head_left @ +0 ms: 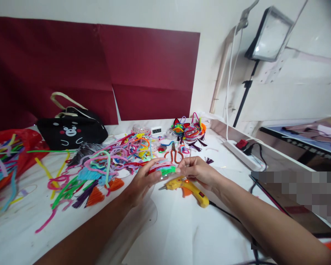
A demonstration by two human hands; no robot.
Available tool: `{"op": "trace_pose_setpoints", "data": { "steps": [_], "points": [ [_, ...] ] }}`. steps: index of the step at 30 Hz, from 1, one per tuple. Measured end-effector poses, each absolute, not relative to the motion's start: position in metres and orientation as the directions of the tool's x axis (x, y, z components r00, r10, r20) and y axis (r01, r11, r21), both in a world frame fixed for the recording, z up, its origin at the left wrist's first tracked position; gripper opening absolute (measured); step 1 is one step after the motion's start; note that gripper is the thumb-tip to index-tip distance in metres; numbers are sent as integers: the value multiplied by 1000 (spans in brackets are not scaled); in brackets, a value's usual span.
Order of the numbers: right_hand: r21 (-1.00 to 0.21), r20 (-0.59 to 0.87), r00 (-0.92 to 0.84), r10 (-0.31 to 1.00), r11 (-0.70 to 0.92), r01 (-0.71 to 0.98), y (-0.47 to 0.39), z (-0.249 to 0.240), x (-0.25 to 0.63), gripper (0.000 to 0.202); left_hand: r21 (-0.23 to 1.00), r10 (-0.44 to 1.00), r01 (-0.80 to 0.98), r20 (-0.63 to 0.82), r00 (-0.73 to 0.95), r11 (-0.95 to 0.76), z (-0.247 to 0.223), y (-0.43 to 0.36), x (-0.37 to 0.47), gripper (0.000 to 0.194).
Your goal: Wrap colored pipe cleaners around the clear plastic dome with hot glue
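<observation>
Between my two hands is a clear, shiny piece covered with pipe cleaners (167, 170) in green, red, pink and blue. My left hand (143, 181) grips its left side, thumb in front and fingers behind. At its right end, by the green strip, the thumb and fingers of my right hand (194, 170) are pinched together. Just below lies a yellow hot glue gun (191, 189) on its side, nozzle to the left, with a red light showing. Orange-handled scissors (174, 154) lie beyond my hands.
A tangled heap of pipe cleaners (110, 162) spreads to the left, before a black bag (71, 130). A red bag (24, 147) of pipe cleaners sits at far left. Decorated pieces (190, 130) and a small digital clock (156, 130) stand at the back. A power strip (244, 155) runs along the right.
</observation>
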State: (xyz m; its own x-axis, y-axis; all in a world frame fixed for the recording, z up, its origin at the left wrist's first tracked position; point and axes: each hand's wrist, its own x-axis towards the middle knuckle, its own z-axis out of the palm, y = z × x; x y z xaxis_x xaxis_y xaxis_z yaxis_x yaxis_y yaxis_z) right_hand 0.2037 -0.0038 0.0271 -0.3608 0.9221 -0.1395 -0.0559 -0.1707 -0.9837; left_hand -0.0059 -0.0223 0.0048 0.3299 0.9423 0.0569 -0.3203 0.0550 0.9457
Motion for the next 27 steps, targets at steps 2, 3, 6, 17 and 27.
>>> {"op": "trace_pose_setpoints", "data": {
  "steps": [2, 3, 6, 17, 27],
  "points": [
    [-985, -139, -354, 925, -165, -46, -4, 27, 203, 33, 953, 941, -302, 67, 331, 39, 4, -22, -6, 53],
    [-985, -141, -351, 926, -166, -42, -4, 27, 203, 34, 955, 942, -295, 70, 327, 31, 4, -22, -6, 53],
    [-985, -144, -351, 925, -168, -38, -4, 26, 203, 35, 959, 952, -282, 55, 301, 33, 5, -22, -6, 54],
    [-983, -136, -371, 919, -170, -62, -5, 27, 203, 38, 946, 965, -316, 11, 262, 75, 9, -23, -3, 58],
    [-984, -77, -419, 905, -135, -112, -4, 26, 203, 37, 931, 953, -359, 51, 300, 63, 4, -21, -6, 53]
  ]
}}
